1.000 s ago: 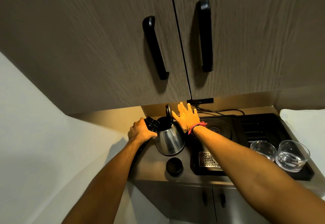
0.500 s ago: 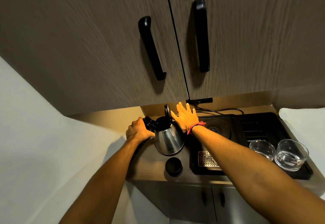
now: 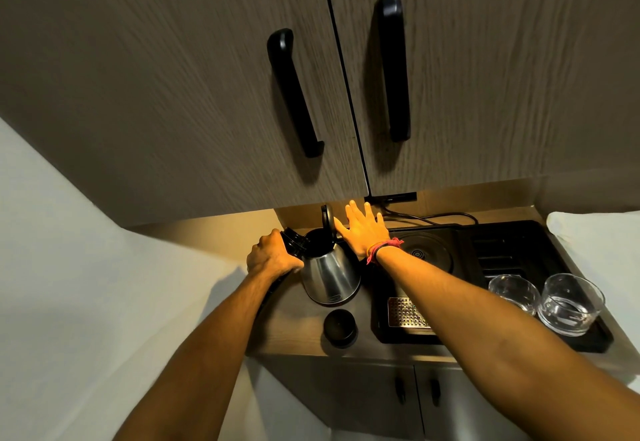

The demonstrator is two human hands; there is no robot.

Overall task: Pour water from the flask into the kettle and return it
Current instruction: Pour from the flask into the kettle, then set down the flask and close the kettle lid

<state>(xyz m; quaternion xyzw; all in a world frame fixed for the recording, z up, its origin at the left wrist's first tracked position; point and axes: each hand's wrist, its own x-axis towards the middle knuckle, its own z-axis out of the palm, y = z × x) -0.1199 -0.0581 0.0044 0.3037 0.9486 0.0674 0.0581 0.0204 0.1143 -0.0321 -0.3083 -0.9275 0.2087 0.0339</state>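
- Your left hand (image 3: 272, 256) is wrapped around the black flask (image 3: 292, 243), fingers (image 3: 258, 257) curled tight on it; the flask is tilted with its mouth at the open top of the kettle (image 3: 330, 276).
- The kettle stands upright on the worktop (image 3: 294, 329), lid (image 3: 326, 216) flipped up at its far side.
- Your right hand (image 3: 367, 231) is flat and open just right of the kettle, fingers (image 3: 360, 212) spread, thumb against the lid hinge; it grips nothing. A red band (image 3: 382, 248) sits on the wrist.
- A black cap (image 3: 340, 327) lies on the worktop in front of the kettle, near the front edge and apart from the kettle base.
- Right of the kettle, touching or nearly so, is a black tray (image 3: 595, 336) with a round base plate (image 3: 424, 255) and a metal grille (image 3: 405, 312); two glasses (image 3: 514, 293) (image 3: 571, 303) sit at its far right, well apart from the kettle.
- Left of the kettle the worktop ends quickly at a wall (image 3: 86, 284); your left forearm fills that gap.
- Above the kettle, cupboard doors (image 3: 173, 77) hang low, leaving little headroom over the lid.
- A cable (image 3: 436, 217) runs along the back, behind the tray.
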